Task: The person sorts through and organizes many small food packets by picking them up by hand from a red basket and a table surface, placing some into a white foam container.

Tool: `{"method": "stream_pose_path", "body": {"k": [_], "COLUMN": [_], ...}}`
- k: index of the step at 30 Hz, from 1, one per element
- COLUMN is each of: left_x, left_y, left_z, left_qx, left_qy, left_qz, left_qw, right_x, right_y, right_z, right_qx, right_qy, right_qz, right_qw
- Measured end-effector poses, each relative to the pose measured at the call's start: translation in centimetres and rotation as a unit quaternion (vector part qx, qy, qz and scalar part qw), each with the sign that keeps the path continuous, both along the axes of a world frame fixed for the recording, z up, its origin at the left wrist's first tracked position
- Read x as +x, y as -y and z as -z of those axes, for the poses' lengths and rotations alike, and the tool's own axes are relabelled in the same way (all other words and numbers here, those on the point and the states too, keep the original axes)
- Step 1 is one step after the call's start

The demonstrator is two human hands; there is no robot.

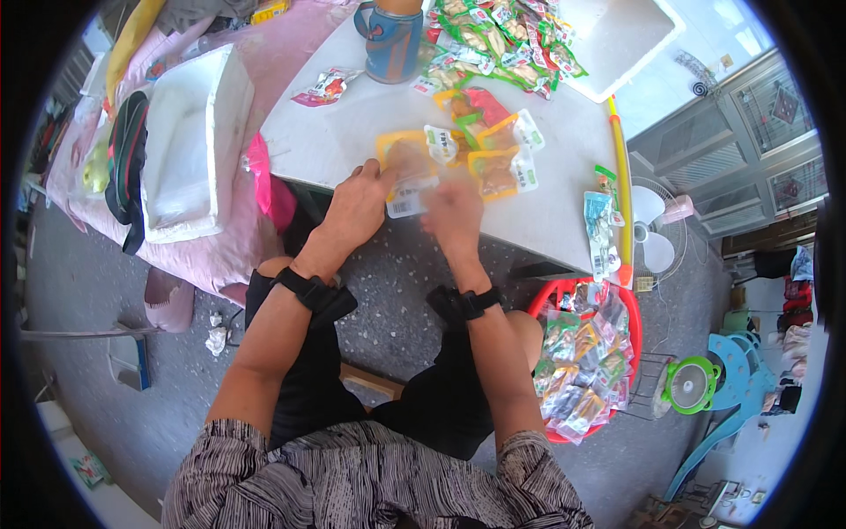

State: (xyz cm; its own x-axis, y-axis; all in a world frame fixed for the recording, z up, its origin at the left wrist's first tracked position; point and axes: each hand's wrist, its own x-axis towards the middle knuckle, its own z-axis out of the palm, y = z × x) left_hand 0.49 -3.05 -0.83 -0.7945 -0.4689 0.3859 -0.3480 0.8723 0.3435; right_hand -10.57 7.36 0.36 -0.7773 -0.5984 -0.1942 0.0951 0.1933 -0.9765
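My left hand (360,202) is at the front edge of a white table (317,142), its fingertips on the left side of a yellow-and-white food packet (406,202). Blurred by motion, my right hand (455,208) is at the packet's right side; whether it pinches the packet cannot be told. Just beyond lie several yellow-edged packets (499,173) and one with a red patch (488,106). Further back is a heap of green-and-clear snack packets (505,40). A blue cup (393,46) stands left of the heap, near a pink-and-white packet (328,87).
A white foam box (225,125) sits on pink cloth at left; another foam box (634,59) is at the table's back right. A yellow pole (621,192) runs along the right edge, beside a pale blue packet (598,231). Below stands a red basin (638,330) full of packets.
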Motion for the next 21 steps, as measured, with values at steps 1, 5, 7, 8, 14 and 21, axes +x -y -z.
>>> {"method": "stream_pose_path", "body": {"k": [1,5,7,8,14,21], "left_x": [0.0,0.0,0.0,0.0,0.0,0.0], "left_y": [0.1,0.2,0.3,0.4,0.3,0.3], "left_z": [0.1,0.1,0.2,0.2,-0.3,-0.1], "left_qx": [0.002,0.007,-0.002,-0.001,-0.012,-0.086], "left_qy": [-0.003,-0.004,-0.003,-0.003,0.028,0.033], "left_qz": [0.008,0.009,-0.001,-0.002,-0.021,-0.068], "left_qw": [1.000,1.000,1.000,1.000,0.999,0.993], "right_x": [-0.2,-1.5,-1.3,-1.0,1.4,1.7], "right_y": [0.3,0.9,0.8,0.4,-2.3,-1.0], "right_z": [0.1,3.1,3.0,3.0,1.2,1.3], "right_qx": [-0.001,0.008,-0.027,-0.020,0.038,0.127], "right_qy": [0.000,-0.288,-0.488,-0.482,-0.591,-0.637], "right_qz": [0.001,-0.010,0.011,0.004,-0.155,-0.247], "right_qw": [1.000,0.958,0.872,0.876,0.791,0.719]}}
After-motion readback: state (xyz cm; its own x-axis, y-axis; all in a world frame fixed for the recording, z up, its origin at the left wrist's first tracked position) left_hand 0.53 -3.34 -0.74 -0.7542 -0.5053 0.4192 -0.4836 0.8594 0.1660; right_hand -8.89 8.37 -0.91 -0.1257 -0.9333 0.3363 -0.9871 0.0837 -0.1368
